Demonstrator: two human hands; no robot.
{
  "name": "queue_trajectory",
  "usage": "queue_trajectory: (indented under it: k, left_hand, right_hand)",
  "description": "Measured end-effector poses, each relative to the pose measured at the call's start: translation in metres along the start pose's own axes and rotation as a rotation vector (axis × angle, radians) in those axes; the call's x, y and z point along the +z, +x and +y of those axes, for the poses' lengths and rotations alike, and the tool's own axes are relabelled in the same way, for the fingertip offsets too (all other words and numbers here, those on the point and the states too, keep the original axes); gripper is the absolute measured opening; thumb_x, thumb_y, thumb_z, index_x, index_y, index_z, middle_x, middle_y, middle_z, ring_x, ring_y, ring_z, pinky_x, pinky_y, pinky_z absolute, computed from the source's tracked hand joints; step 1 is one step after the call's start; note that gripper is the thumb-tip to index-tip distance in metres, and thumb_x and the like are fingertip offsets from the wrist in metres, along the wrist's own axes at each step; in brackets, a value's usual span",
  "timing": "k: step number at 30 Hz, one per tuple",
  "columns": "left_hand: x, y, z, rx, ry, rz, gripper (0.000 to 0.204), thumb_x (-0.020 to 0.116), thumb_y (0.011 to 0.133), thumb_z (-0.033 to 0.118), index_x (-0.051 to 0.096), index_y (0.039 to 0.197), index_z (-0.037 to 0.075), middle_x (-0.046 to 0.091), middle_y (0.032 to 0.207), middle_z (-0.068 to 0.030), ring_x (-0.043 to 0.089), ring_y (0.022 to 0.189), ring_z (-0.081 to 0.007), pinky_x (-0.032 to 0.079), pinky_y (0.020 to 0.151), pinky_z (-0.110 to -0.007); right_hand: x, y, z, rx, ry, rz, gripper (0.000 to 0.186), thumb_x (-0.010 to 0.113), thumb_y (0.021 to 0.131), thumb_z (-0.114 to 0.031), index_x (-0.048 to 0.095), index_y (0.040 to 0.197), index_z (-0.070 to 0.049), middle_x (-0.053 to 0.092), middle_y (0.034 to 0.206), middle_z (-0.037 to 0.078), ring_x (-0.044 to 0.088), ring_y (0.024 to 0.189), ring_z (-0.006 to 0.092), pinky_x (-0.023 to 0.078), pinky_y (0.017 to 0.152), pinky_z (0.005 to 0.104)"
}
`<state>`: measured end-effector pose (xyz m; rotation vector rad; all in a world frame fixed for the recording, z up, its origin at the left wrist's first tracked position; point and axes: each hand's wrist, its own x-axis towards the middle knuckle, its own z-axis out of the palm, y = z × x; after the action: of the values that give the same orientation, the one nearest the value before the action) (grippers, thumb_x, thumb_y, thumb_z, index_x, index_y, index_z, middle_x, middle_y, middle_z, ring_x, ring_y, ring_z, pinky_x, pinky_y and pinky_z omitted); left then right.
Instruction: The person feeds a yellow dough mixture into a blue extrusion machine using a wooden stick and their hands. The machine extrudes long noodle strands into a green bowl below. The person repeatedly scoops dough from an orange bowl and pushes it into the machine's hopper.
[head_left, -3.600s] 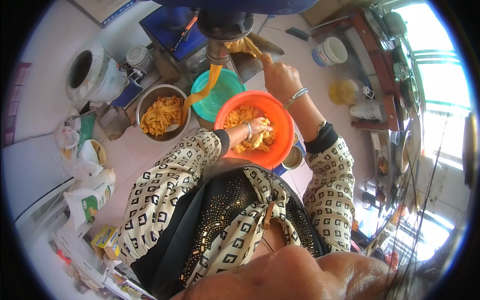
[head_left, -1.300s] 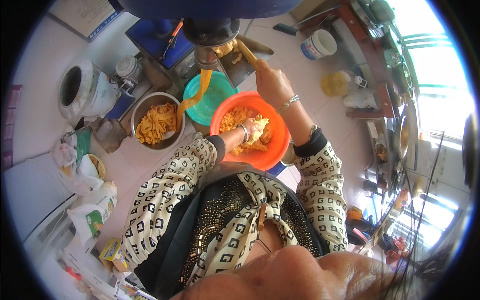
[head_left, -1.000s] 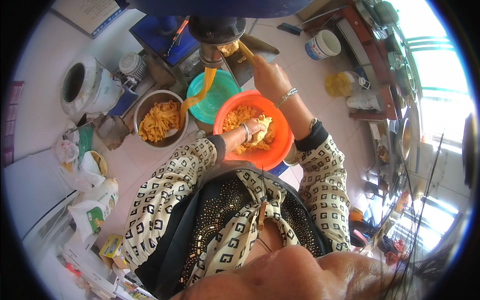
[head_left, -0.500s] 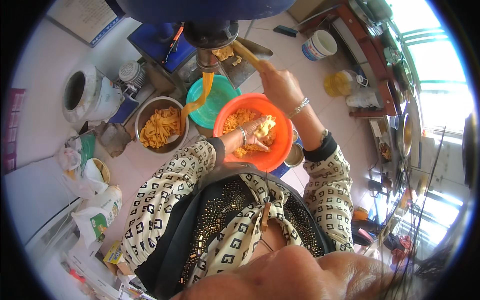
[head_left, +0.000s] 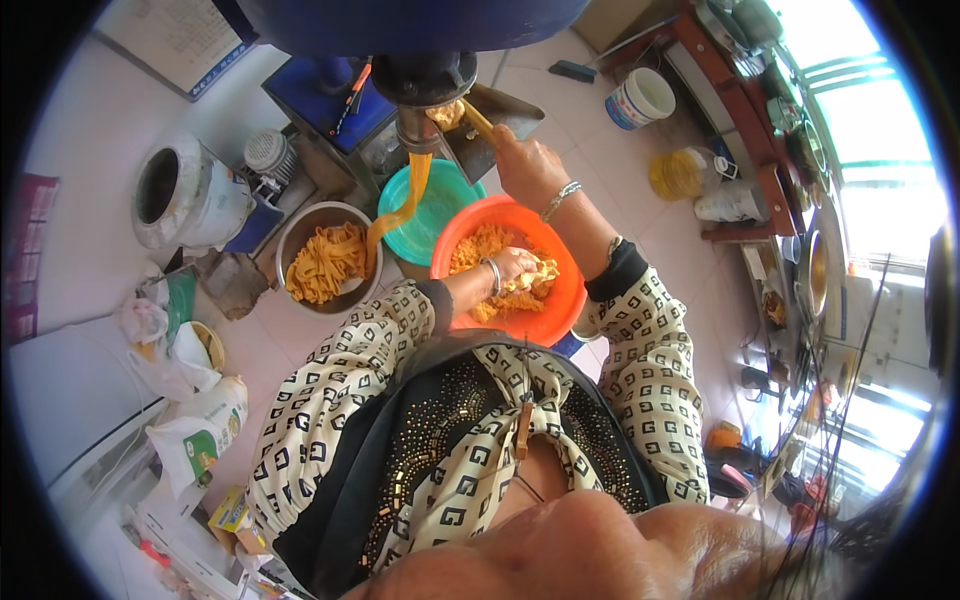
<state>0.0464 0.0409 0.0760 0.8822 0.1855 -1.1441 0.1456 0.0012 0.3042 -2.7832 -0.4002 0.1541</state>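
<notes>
My left hand (head_left: 517, 270) is down in the orange bowl (head_left: 556, 312), closed on a clump of yellow dough. My right hand (head_left: 524, 168) is raised to the mouth of the dark machine (head_left: 425, 85), gripping a wooden stick (head_left: 477, 121) pushed into a lump of dough at the feed opening. A yellow ribbon of noodles (head_left: 405, 205) hangs from the machine's outlet toward the green basin (head_left: 445, 205). Beside it stands a steel bowl (head_left: 296, 232) filled with yellow noodles.
A white round appliance (head_left: 185, 195) sits at the left, with bags and a sack (head_left: 200, 435) below it. A white bucket (head_left: 640, 97), a yellow jug (head_left: 680, 175) and a red shelf (head_left: 745, 130) stand at the right.
My left hand has kept working in the orange bowl and now holds a clump of dough. My right hand stays at the machine's mouth with the stick. The view shifted slightly.
</notes>
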Motion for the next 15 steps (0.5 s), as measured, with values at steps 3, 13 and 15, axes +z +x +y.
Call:
queue_trajectory:
  k: [3,13,15]
  left_hand:
    - [0.001,0.009,-0.005,0.045,0.098,0.078,0.010,0.056,0.084,0.005,0.061,0.092,0.000,0.064,0.075,-0.0132,0.058,0.048,-0.0208,0.045,0.038,-0.035]
    - [-0.019,0.017,-0.002,0.094,0.074,0.111,0.020,0.057,0.084,0.009,0.062,0.102,0.003,0.065,0.086,-0.0081,0.064,0.069,-0.0192,0.053,0.055,-0.036]
    - [-0.001,-0.006,0.010,0.069,-0.142,0.045,0.023,0.057,0.089,0.016,0.059,0.109,0.003,0.066,0.095,-0.0090,0.065,0.077,-0.0209,0.056,0.063,-0.039]
  right_hand:
    - [0.001,0.001,0.005,-0.015,-0.027,0.003,0.023,0.052,0.091,-0.018,0.052,0.113,-0.009,0.065,0.073,0.022,0.064,0.072,0.0430,0.051,0.065,0.0515]
    - [-0.026,-0.016,0.003,-0.045,-0.192,-0.053,0.025,0.049,0.090,-0.012,0.050,0.115,-0.008,0.066,0.072,0.018,0.067,0.072,0.0379,0.051,0.064,0.0487]
    - [-0.019,-0.007,0.001,-0.073,-0.203,-0.035,0.027,0.049,0.088,-0.010,0.049,0.115,-0.006,0.065,0.071,0.018,0.067,0.072,0.0378,0.051,0.064,0.0486]
